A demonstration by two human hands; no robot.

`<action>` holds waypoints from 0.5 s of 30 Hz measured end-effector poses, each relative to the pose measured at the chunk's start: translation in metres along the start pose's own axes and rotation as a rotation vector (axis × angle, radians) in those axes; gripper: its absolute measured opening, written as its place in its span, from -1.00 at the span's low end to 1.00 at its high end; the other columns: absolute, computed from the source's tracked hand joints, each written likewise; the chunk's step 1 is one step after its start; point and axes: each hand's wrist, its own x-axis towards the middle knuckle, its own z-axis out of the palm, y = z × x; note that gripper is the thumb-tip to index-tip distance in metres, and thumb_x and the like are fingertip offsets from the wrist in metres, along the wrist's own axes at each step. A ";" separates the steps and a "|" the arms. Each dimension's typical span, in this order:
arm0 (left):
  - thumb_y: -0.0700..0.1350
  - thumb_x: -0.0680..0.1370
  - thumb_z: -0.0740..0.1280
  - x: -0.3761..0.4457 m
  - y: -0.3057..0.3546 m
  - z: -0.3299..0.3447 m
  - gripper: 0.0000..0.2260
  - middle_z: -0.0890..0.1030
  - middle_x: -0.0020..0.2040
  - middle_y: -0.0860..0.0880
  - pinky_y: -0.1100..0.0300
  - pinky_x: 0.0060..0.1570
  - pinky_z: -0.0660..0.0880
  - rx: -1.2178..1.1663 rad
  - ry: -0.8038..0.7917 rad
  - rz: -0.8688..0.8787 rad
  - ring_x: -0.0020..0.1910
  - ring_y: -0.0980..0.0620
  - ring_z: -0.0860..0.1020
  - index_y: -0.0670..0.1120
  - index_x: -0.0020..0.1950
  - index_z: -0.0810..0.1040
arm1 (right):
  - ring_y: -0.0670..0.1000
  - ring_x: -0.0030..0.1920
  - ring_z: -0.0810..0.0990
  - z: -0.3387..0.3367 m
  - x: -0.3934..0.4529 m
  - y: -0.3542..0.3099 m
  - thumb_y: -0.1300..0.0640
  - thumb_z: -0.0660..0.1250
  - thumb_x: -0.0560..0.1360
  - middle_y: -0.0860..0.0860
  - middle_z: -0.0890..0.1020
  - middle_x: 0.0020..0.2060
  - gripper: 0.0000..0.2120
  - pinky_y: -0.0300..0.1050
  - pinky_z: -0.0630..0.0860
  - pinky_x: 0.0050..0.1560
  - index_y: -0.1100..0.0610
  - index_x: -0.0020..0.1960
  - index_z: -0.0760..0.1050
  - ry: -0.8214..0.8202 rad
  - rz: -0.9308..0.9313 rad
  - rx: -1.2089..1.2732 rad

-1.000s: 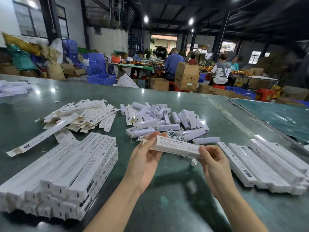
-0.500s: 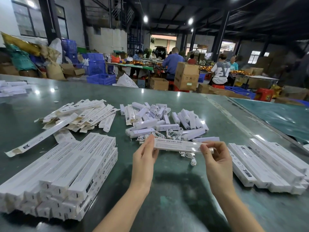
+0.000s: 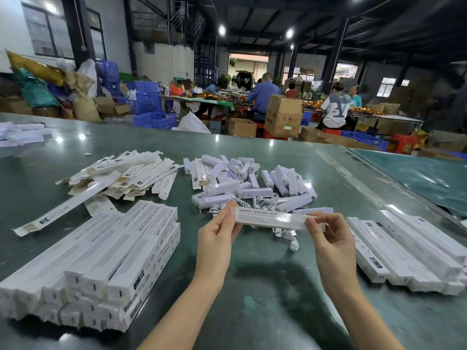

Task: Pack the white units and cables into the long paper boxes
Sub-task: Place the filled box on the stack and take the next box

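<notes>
A long white paper box printed "SMART SENSOR LAMP" (image 3: 271, 218) is held level above the glossy dark green worktop (image 3: 265, 286), one end in each hand. Its left end is pinched by the left hand (image 3: 217, 236), thumb on the near side and fingertips curled over the top edge; its right end is gripped by the right hand (image 3: 331, 238), whose fingers are curled round the box. Both grips are thus clamped on the box.

Just behind the held box, a loose heap of short white plastic units (image 3: 249, 179) is spread on the worktop, and a tangle of thin white cables with plugs (image 3: 288, 234) lies at the heap's near edge, partly under the box. To the far left, a pile of flat unfolded white paper sleeves (image 3: 126, 173) is scattered. At near left, a tidy stack of long white paper boxes (image 3: 101, 261) is laid in layers, and a lower row of similar long white boxes (image 3: 409, 251) is seen at the right. Beyond the worktop, seated people (image 3: 262, 94) are seen among brown cardboard cartons (image 3: 284, 116) and blue plastic crates (image 3: 154, 120)
</notes>
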 end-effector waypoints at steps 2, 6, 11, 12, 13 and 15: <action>-0.20 0.65 0.21 -0.002 -0.001 0.000 -0.69 0.57 0.33 0.00 0.24 0.30 0.45 0.097 -0.035 0.013 0.25 0.17 0.55 -0.14 0.40 0.46 | -0.13 -0.23 0.56 0.000 -0.001 -0.001 0.27 0.35 0.52 -0.03 0.64 -0.14 -0.87 -0.40 0.47 -0.16 0.10 -0.16 0.46 0.000 -0.003 -0.003; -0.15 0.65 0.23 -0.007 -0.002 0.000 -0.58 0.43 0.45 0.03 0.26 0.41 0.27 0.438 -0.084 0.110 0.38 0.17 0.39 -0.02 0.52 0.28 | -0.14 -0.25 0.55 0.002 -0.002 -0.001 0.27 0.35 0.52 -0.02 0.63 -0.13 -0.87 -0.39 0.47 -0.19 0.12 -0.16 0.45 0.006 -0.015 -0.026; -0.19 0.65 0.23 -0.005 -0.004 -0.003 -0.57 0.47 0.41 0.07 0.49 0.17 0.38 0.557 -0.064 0.157 0.21 0.37 0.50 0.01 0.51 0.30 | -0.19 -0.31 0.52 0.005 -0.004 -0.002 0.29 0.34 0.52 -0.14 0.63 -0.18 -0.88 -0.42 0.44 -0.24 0.13 -0.15 0.46 -0.013 -0.034 -0.030; -0.19 0.65 0.24 -0.005 -0.004 -0.003 -0.58 0.46 0.42 0.08 0.52 0.20 0.34 0.552 -0.065 0.154 0.28 0.32 0.47 0.01 0.51 0.32 | -0.20 -0.33 0.50 0.004 -0.004 -0.002 0.28 0.34 0.52 -0.14 0.62 -0.20 -0.89 -0.43 0.42 -0.26 0.12 -0.14 0.47 -0.019 -0.040 -0.046; -0.20 0.65 0.24 -0.004 -0.005 -0.004 -0.58 0.47 0.41 0.08 0.51 0.24 0.31 0.529 -0.060 0.150 0.33 0.25 0.46 0.02 0.50 0.34 | -0.20 -0.34 0.47 0.003 -0.004 -0.002 0.27 0.35 0.53 -0.14 0.61 -0.22 -0.89 -0.43 0.40 -0.29 0.10 -0.12 0.48 -0.029 -0.050 -0.074; -0.23 0.64 0.25 -0.002 -0.006 -0.003 -0.61 0.52 0.37 0.05 0.35 0.35 0.33 0.411 -0.030 0.127 0.34 0.18 0.47 0.02 0.45 0.40 | -0.16 -0.34 0.45 0.002 -0.005 -0.003 0.22 0.36 0.53 -0.09 0.59 -0.24 -0.88 -0.39 0.38 -0.30 0.01 -0.08 0.50 -0.066 -0.068 -0.139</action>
